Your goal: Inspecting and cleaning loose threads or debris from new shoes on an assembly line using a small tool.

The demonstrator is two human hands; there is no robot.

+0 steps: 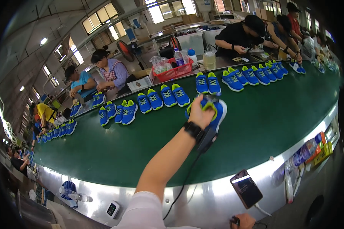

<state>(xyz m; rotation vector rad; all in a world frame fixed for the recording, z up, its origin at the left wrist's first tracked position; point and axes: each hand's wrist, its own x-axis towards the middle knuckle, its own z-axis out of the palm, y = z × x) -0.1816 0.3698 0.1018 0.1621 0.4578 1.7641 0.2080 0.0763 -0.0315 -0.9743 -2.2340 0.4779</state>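
Observation:
My left hand (pixel 201 111) reaches out over the green conveyor belt (pixel 160 152), its fingers closed into the openings of blue sneakers (pixel 221 115) with lime lining and white soles. They appear to be a pair, partly hidden by the hand. Just beyond stands another pair of blue sneakers (pixel 207 83) on the belt's far side. A black strap and a dark box with a cable sit on my left wrist. My right hand (pixel 244 221) is low at the bottom edge, curled around something small and dark that I cannot make out.
More blue sneakers (pixel 154 100) line the far belt edge. A red basket (pixel 172 71) stands behind them. On the near metal ledge lie a phone (pixel 246 189), a small white device (pixel 112 209) and a plastic bottle (pixel 78 196). Several co-workers (pixel 240 34) work across the belt.

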